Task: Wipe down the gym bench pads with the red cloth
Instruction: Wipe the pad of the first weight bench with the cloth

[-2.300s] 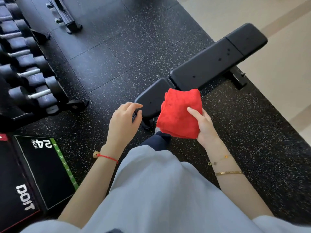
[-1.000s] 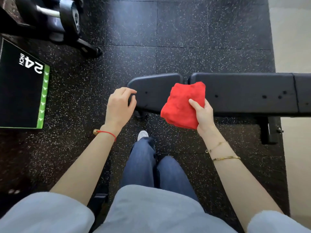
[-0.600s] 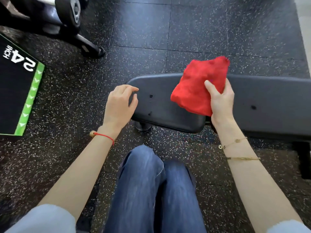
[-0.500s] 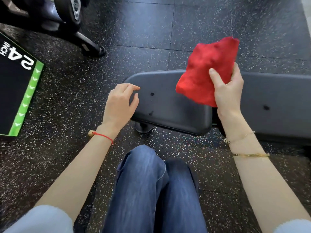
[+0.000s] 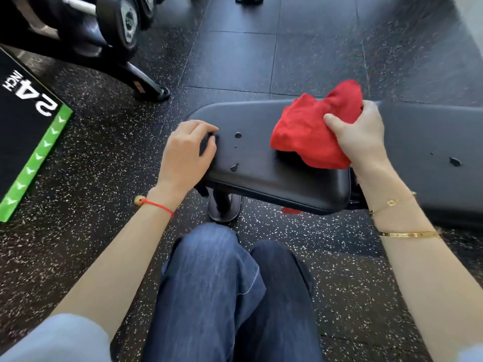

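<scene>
head view looks down on the speckled black rubber floor [image 5: 326,270], which fills most of the scene. across the middle lies the black bench [image 5: 423,142], its seat pad [image 5: 251,158] to the left and a longer pad running off the right edge, the two just beside each other. at the left edge sits a black box [image 5: 23,126] with a green strip and "24 inch" printed in white. at the far left stands a dumbbell rack [image 5: 104,35], one foot reaching toward the bench. near the bottom are the person's blue jeans [image 5: 222,296] and pale sleeves. the red cloth [image 5: 311,131] is bunched up on the right part of the seat pad, touching it. the right hand [image 5: 358,137] grips the cloth, thumb and fingers curled round it. the left hand [image 5: 185,155] rests on the left end of the seat pad, fingers curled over its edge. a few dark drops [image 5: 237,135] lie on the pad between the hands. a red string bracelet [image 5: 156,205] circles the left wrist, and two gold bracelets [image 5: 407,234] the right.
</scene>
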`<state>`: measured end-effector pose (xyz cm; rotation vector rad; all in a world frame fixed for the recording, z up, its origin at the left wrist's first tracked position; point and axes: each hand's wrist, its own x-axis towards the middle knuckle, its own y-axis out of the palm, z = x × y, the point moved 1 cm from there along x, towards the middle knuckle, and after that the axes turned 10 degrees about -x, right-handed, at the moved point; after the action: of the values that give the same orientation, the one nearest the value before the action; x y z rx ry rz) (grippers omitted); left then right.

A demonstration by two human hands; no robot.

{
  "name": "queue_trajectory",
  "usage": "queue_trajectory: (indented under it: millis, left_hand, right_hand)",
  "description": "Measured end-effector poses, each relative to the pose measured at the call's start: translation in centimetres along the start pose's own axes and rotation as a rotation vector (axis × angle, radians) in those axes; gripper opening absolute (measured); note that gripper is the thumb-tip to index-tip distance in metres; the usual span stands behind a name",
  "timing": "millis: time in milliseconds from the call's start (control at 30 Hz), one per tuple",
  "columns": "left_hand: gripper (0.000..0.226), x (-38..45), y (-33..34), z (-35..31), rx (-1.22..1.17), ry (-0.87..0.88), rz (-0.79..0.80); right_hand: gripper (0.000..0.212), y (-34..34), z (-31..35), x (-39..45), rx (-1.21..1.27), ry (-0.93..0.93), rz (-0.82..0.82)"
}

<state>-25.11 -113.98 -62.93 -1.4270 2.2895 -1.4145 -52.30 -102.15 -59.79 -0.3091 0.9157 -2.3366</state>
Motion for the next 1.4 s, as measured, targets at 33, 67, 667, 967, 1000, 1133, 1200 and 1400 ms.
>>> queue_trajectory:
  millis: [33, 67, 667, 967, 1000, 1133, 1200, 1400]
  left_hand:
    - [0.021, -0.1, 0.1, 0.0, 0.0, 0.004, -0.002]
    - [0.021, -0.1, 0.2, 0.1, 0.0, 0.006, -0.005]
    - [0.027, 0.5, 1.0, 1.3, 0.047, 0.008, -0.027]
    - [0.031, 0.7, 1.2, 2.2, -0.008, -0.157, -0.12]
    - [0.031, 0.9, 1.3, 2.4, -0.036, -0.191, -0.135]
    - [0.031, 1.5, 1.8, 2.6, -0.11, -0.277, -0.178]
    - [0.03, 1.4, 2.1, 2.5, -0.134, -0.292, -0.216]
    - [0.027, 1.1, 2.2, 2.8, -0.195, -0.298, -0.275]
  right_hand:
    - [0.069, -0.1, 0.0, -0.4, -0.072, -0.059, -0.04]
    - [0.078, -0.2, 0.1, -0.7, -0.161, -0.135, -0.086]
    - [0.081, 5.3, 2.2, -1.3, -0.571, -0.646, 0.26]
    - [0.056, 4.1, 0.7, -5.4, -0.585, -0.87, 0.234]
    - [0.056, 4.2, 0.9, -4.8, -0.604, -0.837, 0.235]
    - [0.06, 6.7, 3.6, -2.1, -0.592, -0.73, 0.266]
    - [0.059, 7.9, 4.9, -1.5, -0.559, -0.718, 0.272]
    - [0.046, 7.0, 3.7, -4.6, -0.372, -0.85, 0.323]
